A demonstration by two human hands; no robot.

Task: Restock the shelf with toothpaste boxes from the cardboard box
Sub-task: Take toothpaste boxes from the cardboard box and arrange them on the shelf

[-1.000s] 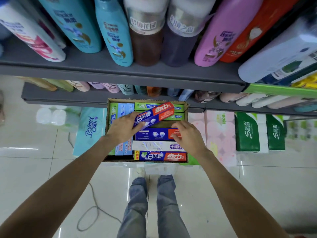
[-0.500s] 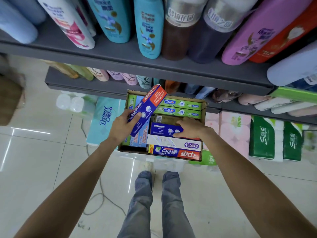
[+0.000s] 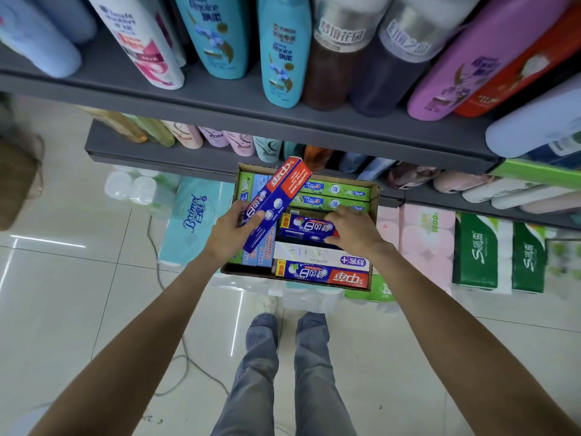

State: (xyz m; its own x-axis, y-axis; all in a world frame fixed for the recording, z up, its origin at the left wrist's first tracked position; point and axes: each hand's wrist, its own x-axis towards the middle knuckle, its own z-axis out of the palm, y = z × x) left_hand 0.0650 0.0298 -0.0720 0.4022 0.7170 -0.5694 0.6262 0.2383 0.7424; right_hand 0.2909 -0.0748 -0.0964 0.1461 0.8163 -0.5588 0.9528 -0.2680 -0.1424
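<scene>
Left hand (image 3: 227, 231) has lifted one toothpaste box (image 3: 274, 201) upright; right hand (image 3: 355, 229) now apparently grips a second box (image 3: 306, 228) in the cardboard box (image 3: 374, 196).

left hand (image 3: 231, 229) gripping, right hand (image 3: 353, 229) gripping

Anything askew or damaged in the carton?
Nothing damaged. Only oddity: the blue-and-red toothpaste box sits tilted, its top end past the cardboard box rim, because the left hand grips it. The right hand grips another blue box inside.
</scene>
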